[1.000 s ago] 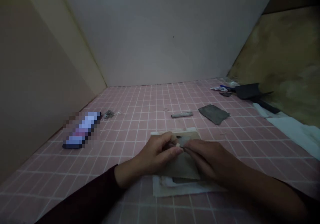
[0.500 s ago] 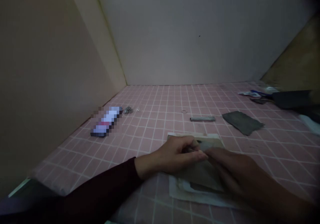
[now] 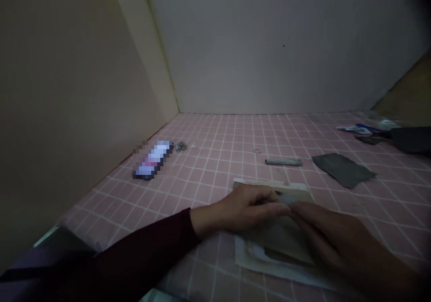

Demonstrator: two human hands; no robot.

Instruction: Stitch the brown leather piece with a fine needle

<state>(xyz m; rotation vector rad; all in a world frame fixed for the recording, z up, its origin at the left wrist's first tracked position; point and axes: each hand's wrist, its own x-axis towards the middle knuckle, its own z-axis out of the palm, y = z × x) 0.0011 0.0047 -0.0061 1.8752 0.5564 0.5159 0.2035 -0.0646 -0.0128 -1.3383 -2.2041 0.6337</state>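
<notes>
My left hand (image 3: 251, 208) is closed, thumb against curled fingers, and rests over a flat grey-brown board (image 3: 281, 237). My right hand (image 3: 328, 232) comes in from the right with its fingers bent together, its fingertips meeting the left thumb tip. Whatever the two hands pinch is hidden between the fingers. Beneath the board lies a white sheet (image 3: 256, 266), stained in places and showing along the near and far edges.
A grey tube-like stick (image 3: 283, 162) and a small ring (image 3: 257, 151) lie beyond the hands. Farther right are a dark grey sandpaper-like sheet (image 3: 343, 170) and a dark object (image 3: 412, 139). A phone (image 3: 153, 160) lies left beside small metal pieces (image 3: 181, 146), near the wall.
The view has shifted, so everything sits a little farther right. A thin bit that showed inside my left hand is now out of sight. Both hands stay together over the board.
</notes>
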